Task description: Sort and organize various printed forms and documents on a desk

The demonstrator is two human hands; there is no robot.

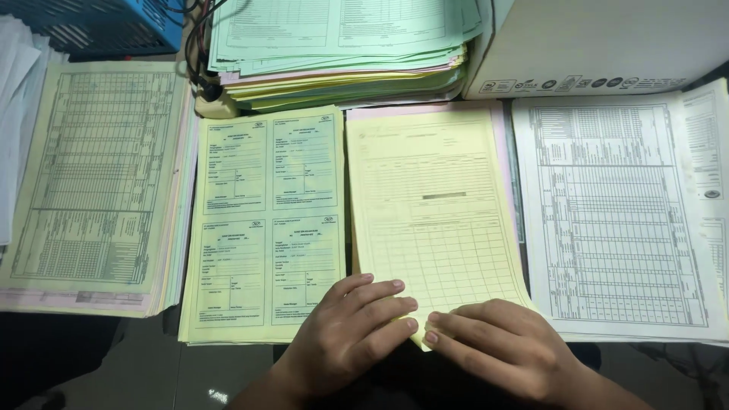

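While pinching bottom edge of yellow form sheet (437,220) between left hand (349,334) and right hand (497,345), long axis toward twelve o'clock.

Left hand (349,334) and right hand (497,345): both bare, no gloves. No rings, watch or bracelet on the parts in view. Fingernails short, unpainted. Wrists and visible forearms uncovered; no sleeve edge in frame.

Place: office paperwork desk | evidence: stacked printed forms (266,220) centre, table sheets (99,182) left and (615,212) right | upper frame: thick green paper pile (342,45), blue basket (99,23), white carton (600,45)
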